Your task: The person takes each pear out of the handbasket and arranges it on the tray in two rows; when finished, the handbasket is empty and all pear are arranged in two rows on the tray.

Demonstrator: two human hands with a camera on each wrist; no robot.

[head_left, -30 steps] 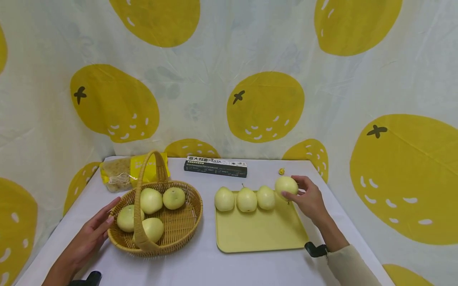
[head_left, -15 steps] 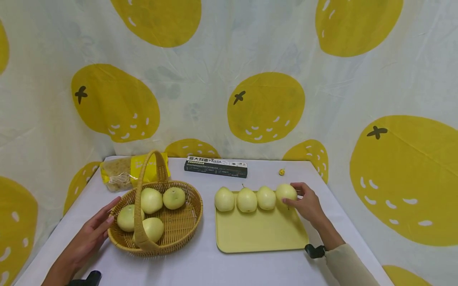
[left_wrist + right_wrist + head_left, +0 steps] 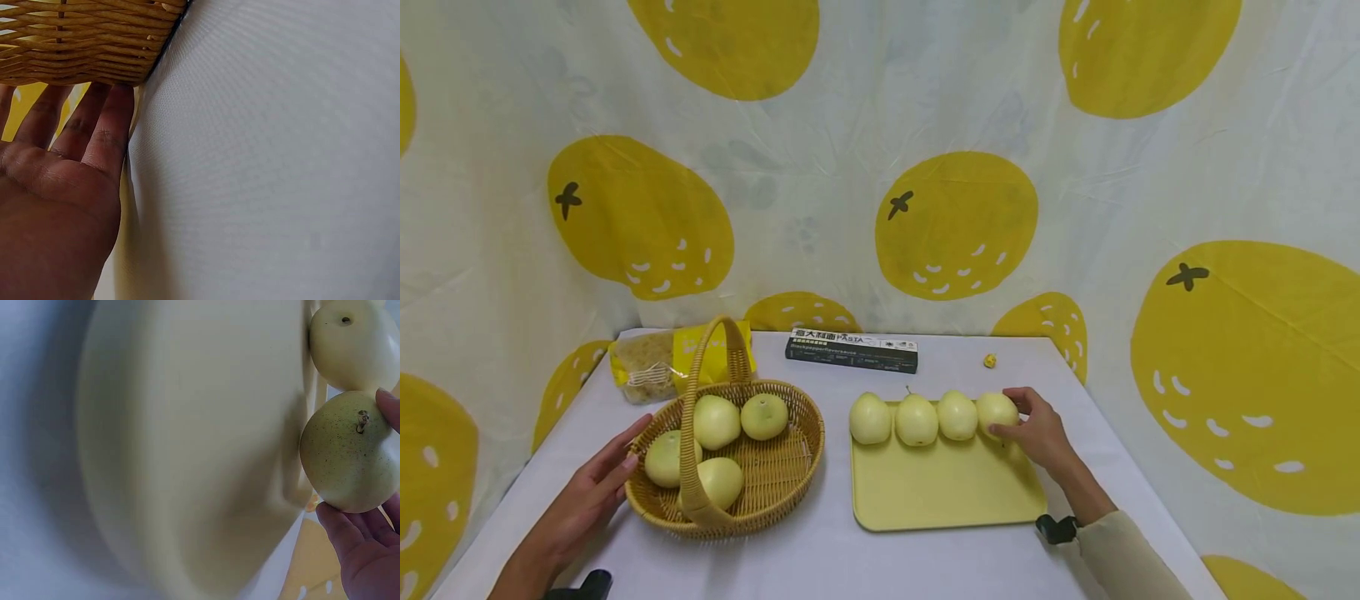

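My right hand (image 3: pixel 1042 432) holds a pale yellow-green pear (image 3: pixel 350 453) between thumb and fingers at the back right corner of a yellow tray (image 3: pixel 947 492). In the right wrist view the pear's stem faces the camera, and another pear (image 3: pixel 356 344) sits right beside it. Several pears stand in a row along the tray's back edge, the held one at its right end. My left hand (image 3: pixel 583 496) rests with extended fingers against the left side of a wicker basket (image 3: pixel 775 467). Several pears (image 3: pixel 717 421) lie in the basket, mostly toward its left and back.
A long black and white pasta box (image 3: pixel 852 350) lies behind the tray. Behind the basket is a yellow bag of pasta (image 3: pixel 655 362), and a small yellow item (image 3: pixel 990 360) lies at the back right. The basket's tall handle (image 3: pixel 692 433) arches over it.
My right hand has lowered the pear onto the tray's back right corner and brought it left, against the end of the row. The left hand and basket stay in place.
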